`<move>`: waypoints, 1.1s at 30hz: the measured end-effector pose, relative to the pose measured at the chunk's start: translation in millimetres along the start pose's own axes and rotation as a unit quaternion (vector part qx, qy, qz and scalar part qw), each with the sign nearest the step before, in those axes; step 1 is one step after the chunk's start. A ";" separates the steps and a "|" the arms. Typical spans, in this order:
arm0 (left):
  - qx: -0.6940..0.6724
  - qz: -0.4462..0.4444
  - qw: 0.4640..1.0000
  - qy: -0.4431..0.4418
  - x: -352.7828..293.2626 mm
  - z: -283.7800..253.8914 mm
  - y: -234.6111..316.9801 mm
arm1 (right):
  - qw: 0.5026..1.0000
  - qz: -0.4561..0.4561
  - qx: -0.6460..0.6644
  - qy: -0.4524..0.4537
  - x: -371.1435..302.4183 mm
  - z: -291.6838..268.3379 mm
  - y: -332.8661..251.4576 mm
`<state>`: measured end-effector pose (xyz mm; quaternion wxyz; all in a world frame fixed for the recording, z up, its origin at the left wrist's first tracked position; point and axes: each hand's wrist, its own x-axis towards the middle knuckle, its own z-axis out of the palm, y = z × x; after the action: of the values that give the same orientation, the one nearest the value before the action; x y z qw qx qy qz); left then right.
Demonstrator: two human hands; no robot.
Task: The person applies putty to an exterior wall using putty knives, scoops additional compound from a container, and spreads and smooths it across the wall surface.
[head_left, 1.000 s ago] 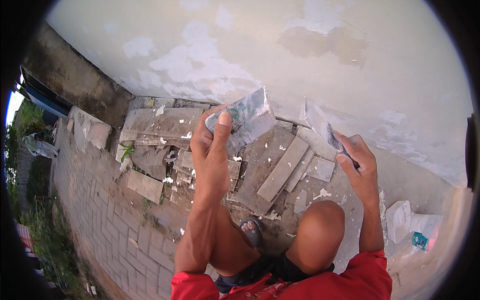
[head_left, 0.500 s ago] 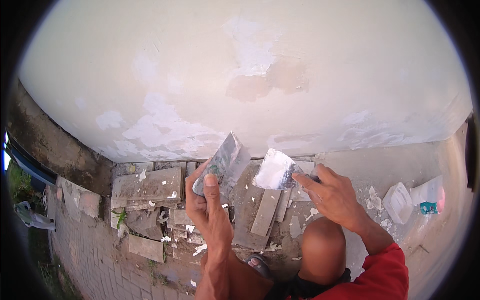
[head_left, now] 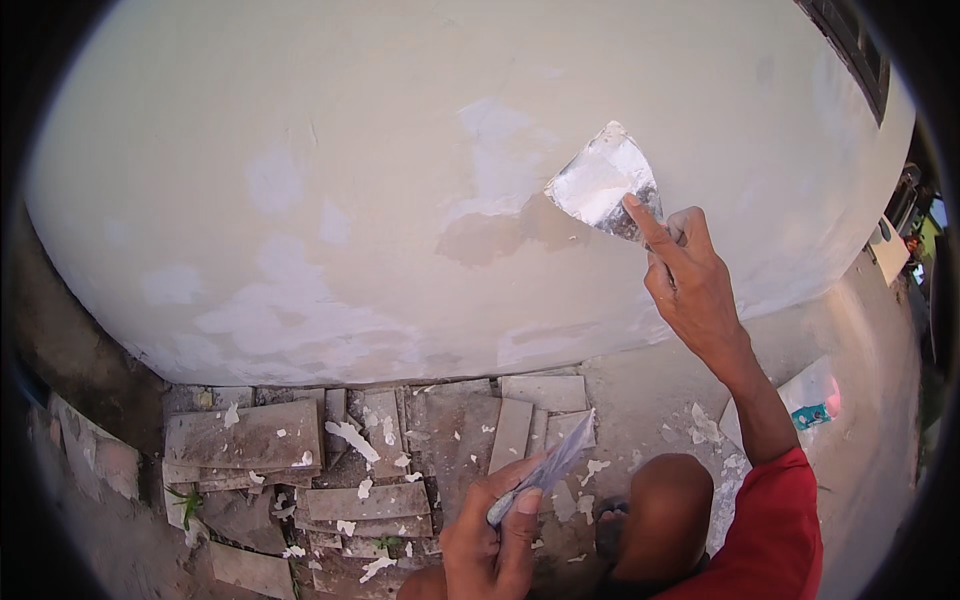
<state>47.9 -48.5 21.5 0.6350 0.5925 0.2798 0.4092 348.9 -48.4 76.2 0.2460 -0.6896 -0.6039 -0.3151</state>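
My right hand (head_left: pixel 692 285) is closed around a putty knife (head_left: pixel 608 182), its index finger laid along the wide metal blade. White filler coats part of that blade, which is up at the pale wall (head_left: pixel 400 180), just right of a beige bare patch (head_left: pixel 490 235). Whether the blade's edge touches the wall I cannot tell. Low down and nearer to me, my left hand (head_left: pixel 497 535) pinches a second flat metal scraper blade (head_left: pixel 545 470), seen nearly edge-on between thumb and fingers. White filler patches (head_left: pixel 300 310) spread over the lower wall.
Stacked grey slabs (head_left: pixel 245 435) lie along the wall's foot, strewn with white paint flakes (head_left: pixel 352 440). A white container with a teal and pink label (head_left: pixel 812 405) stands on the right, partly behind my forearm. My bent knee (head_left: pixel 665 515) is below. A dark-framed opening (head_left: pixel 850 45) is at upper right.
My right hand has raised its putty knife from low by the slabs to the wall's bare patch. My left hand has dropped lower and turned its scraper blade edge-on. The view has tilted up.
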 end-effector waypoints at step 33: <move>0.085 -0.152 0.984 0.041 4.0 -33.4 16.3 | 0.988 0.054 -0.123 -0.075 -3.9 89.3 -53.2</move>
<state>18.7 -28.2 33.3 0.6250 0.5779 0.4260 0.3065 308.3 21.1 10.4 0.1299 -0.7677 -0.5391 -0.3211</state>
